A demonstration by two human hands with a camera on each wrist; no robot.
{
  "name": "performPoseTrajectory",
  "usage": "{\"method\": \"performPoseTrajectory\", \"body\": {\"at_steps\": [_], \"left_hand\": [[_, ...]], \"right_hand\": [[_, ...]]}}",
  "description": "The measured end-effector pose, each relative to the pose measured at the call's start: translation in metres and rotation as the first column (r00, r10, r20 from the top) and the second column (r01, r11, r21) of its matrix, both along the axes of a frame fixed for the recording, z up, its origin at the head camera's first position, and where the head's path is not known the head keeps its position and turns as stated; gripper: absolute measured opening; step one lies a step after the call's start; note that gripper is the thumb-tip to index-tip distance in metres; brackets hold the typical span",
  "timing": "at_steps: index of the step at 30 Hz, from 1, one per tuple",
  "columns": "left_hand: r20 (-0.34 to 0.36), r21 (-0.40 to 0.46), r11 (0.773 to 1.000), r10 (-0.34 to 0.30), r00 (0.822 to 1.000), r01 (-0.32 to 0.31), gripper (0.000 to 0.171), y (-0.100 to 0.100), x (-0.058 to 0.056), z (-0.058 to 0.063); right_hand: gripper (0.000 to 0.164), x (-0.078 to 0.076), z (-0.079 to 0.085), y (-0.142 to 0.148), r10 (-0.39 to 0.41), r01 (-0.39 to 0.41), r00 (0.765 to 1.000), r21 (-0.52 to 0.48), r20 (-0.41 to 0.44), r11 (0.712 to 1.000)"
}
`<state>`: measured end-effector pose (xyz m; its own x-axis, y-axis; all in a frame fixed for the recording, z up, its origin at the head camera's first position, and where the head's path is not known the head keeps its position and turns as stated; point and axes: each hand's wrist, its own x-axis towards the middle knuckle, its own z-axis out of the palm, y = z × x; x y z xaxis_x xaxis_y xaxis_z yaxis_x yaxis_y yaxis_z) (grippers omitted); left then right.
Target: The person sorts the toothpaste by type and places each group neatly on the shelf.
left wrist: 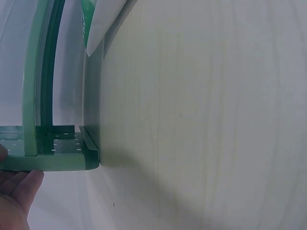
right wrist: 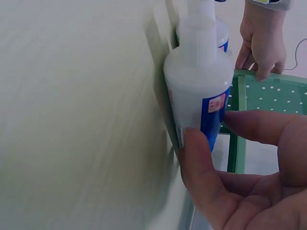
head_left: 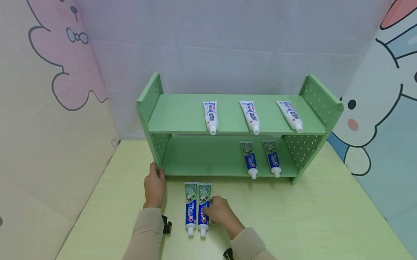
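Note:
On the table in front of a green two-tier shelf (head_left: pixel 199 155), two blue, green and white toothpaste tubes lie side by side, caps toward me. My right hand (head_left: pixel 222 212) pinches the right-hand toothpaste tube (head_left: pixel 204 194) between thumb and fingers from its right side. Close beside it lies the left-hand tube (head_left: pixel 191 204), untouched. In the right wrist view, a finger and the thumb sit on opposite sides of the pinched tube (right wrist: pixel 197 79). My left hand (head_left: pixel 155 186) grips the front edge of the shelf's left side panel (left wrist: pixel 53 162), near its bottom.
Three white toothpaste tubes, the middle one (head_left: pixel 250 116) among them, lie spaced out on the upper tier. Two blue-green tubes (head_left: pixel 249 159) rest toward the right of the lower tier, caps over its front edge. Walls with cartoon figures flank the table (head_left: pixel 320 218).

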<state>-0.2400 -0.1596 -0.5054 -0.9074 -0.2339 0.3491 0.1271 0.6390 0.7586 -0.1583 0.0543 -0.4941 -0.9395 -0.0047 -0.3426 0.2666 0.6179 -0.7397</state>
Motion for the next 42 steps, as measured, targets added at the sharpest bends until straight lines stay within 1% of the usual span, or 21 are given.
{"method": "performPoseTrajectory", "body": {"at_steps": [7,13,22,35,42], "left_hand": [[0.003,0.003,1.0,-0.002,1.0,0.002,0.031,0.0,0.0,0.001],[0.018,0.005,1.0,-0.001,1.0,0.001,0.032,0.0,0.0,0.001],[0.017,0.006,1.0,0.002,1.0,-0.002,0.031,0.0,-0.001,0.0],[-0.005,-0.008,1.0,0.001,1.0,-0.001,0.031,-0.001,-0.002,-0.001],[0.006,-0.003,1.0,0.003,1.0,-0.003,0.031,-0.001,-0.002,-0.001]], "right_hand": [[0.045,0.002,-0.001,-0.003,0.003,-0.003,1.0,-0.005,-0.023,1.0],[0.04,0.003,-0.004,-0.005,-0.006,0.005,1.0,-0.034,-0.024,0.999],[0.047,0.001,-0.009,-0.01,-0.021,0.02,0.999,-0.033,-0.034,0.999],[0.053,0.0,-0.011,-0.012,-0.037,0.035,0.999,-0.035,-0.039,0.999],[0.057,0.0,-0.011,-0.013,-0.047,0.046,0.998,-0.025,-0.039,0.999]]}}
